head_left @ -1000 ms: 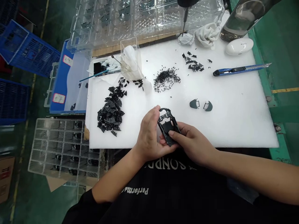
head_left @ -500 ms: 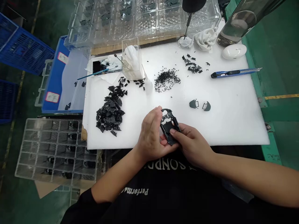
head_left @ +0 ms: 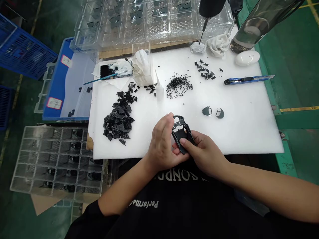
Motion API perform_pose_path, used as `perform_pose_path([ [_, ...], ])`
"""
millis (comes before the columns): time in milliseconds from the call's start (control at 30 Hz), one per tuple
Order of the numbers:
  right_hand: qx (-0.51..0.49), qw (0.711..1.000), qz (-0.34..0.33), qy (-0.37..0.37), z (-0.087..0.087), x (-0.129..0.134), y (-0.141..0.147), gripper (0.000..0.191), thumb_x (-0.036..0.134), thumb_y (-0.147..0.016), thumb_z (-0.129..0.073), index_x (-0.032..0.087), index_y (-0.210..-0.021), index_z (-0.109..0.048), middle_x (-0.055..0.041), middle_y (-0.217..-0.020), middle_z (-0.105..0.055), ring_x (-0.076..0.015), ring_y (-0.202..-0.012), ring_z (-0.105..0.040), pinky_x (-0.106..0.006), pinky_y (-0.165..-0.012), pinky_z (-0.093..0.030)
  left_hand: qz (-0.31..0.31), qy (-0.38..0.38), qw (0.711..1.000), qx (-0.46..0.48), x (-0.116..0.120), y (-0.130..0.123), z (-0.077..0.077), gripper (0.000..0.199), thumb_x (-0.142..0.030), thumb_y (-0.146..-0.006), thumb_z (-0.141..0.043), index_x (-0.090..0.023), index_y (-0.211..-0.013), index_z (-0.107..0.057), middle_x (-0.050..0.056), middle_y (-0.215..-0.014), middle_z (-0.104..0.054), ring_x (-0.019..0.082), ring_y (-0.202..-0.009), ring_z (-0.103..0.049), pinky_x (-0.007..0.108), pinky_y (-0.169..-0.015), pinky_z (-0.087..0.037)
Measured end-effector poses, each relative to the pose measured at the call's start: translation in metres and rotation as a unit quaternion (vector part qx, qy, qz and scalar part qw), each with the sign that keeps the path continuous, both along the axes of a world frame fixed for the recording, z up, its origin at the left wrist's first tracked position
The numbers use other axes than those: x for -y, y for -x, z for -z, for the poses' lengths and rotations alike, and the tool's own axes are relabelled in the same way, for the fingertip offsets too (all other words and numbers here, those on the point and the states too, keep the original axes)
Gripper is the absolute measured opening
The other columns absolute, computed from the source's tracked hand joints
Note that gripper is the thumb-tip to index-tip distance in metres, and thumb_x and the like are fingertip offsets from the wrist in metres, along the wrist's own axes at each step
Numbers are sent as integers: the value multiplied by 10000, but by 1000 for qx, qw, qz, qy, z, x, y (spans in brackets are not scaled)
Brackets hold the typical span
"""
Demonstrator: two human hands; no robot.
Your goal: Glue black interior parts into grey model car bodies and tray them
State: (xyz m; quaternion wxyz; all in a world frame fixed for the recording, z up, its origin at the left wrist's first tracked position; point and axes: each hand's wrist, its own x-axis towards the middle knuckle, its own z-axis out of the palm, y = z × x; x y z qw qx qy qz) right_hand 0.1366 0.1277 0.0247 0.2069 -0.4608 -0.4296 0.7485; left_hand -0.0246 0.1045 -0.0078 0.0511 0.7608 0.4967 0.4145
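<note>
A black plastic frame (head_left: 181, 133) with a round opening at its far end is held close to the front edge of the white foam board (head_left: 246, 132). My left hand (head_left: 161, 141) grips its left side, fingers pointing up along it. On its right side my right hand (head_left: 203, 147) is closed, the thumb pressing on the frame's flat lower part. Beyond the right hand lie two curved dark grey pieces (head_left: 220, 113). A heap of tiny black pins (head_left: 178, 84) is spread past the frame. Left of my hands is a pile of black plastic parts (head_left: 119, 119).
A blue utility knife (head_left: 249, 79) lies right, below a white case (head_left: 247, 58) and a clear bottle (head_left: 249, 30). An electric screwdriver (head_left: 211, 8) hangs above crumpled foil. A clear box (head_left: 141, 64) stands at the back. Compartment trays (head_left: 59, 159) sit left and behind.
The view has shifted slightly. Both hands keep their hold on the black plastic frame, and nothing on the board has visibly moved.
</note>
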Motion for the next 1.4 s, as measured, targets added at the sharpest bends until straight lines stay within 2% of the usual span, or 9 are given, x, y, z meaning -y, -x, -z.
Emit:
perform_pose_path([
  [167,-12,1000,-6,4,1,-1,-1,201,352,-961,-591,186,-1040,-673,-42,-917,-747,-204,-837,-708,-348,-834,-561,-11,1,1000,-4,0,0,0,995,-430,-765,-730,-97,-1524,-180,238,-1428,-433,338,-1363,-436,497,-1105,-439],
  [333,-51,998,-11,24,3,-1,-6,223,372,-995,-538,202,-1020,-681,-26,-914,-745,-188,-853,-696,-318,-828,-536,-6,8,1000,1,0,1,0,1050,-518,-741,-747,-72,-1513,-192,255,-1416,-439,341,-1358,-439,498,-1108,-437],
  [533,-22,1000,-9,13,1,0,-7,220,357,-994,-534,206,-971,-692,-15,-902,-744,-180,-839,-688,-295,-808,-520,-3,11,1000,-10,0,1,1,1063,-562,-761,-723,-102,-1531,-153,247,-1415,-437,339,-1363,-436,506,-1093,-450],
  [700,-57,995,30,77,5,0,-2,166,327,-948,-570,207,-914,-680,-31,-903,-746,-203,-836,-701,-328,-815,-550,3,4,1000,-9,0,1,1,1071,-569,-761,-723,-91,-1527,-148,256,-1415,-443,354,-1351,-444,520,-1084,-455],
  [800,-51,993,46,93,4,0,1,174,379,-927,-607,212,-908,-650,-41,-902,-743,-215,-812,-709,-350,-794,-575,9,-2,1000,-10,0,0,2,1049,-553,-771,-719,-96,-1527,-153,256,-1412,-447,355,-1347,-448,523,-1074,-461],
  [1033,13,998,26,58,1,-1,3,260,456,-935,-592,210,-855,-626,-53,-856,-739,-233,-771,-719,-366,-749,-592,24,-24,999,-14,0,-1,2,1018,-506,-784,-717,-72,-1524,-169,260,-1396,-456,356,-1340,-455,523,-1071,-466],
  [1167,19,999,27,40,0,0,5,246,438,-938,-589,210,-847,-609,-44,-830,-734,-230,-757,-714,-360,-731,-593,30,-21,999,-10,1,0,3,1007,-498,-783,-715,-75,-1521,-176,257,-1405,-454,356,-1337,-457,526,-1062,-473],
  [1400,64,998,-12,1,-8,-6,6,246,400,-960,-552,213,-812,-613,-25,-807,-730,-213,-761,-710,-327,-719,-568,22,-4,1000,-7,1,0,2,983,-417,-768,-731,-76,-1513,-189,255,-1410,-448,350,-1340,-456,527,-1069,-466],
])
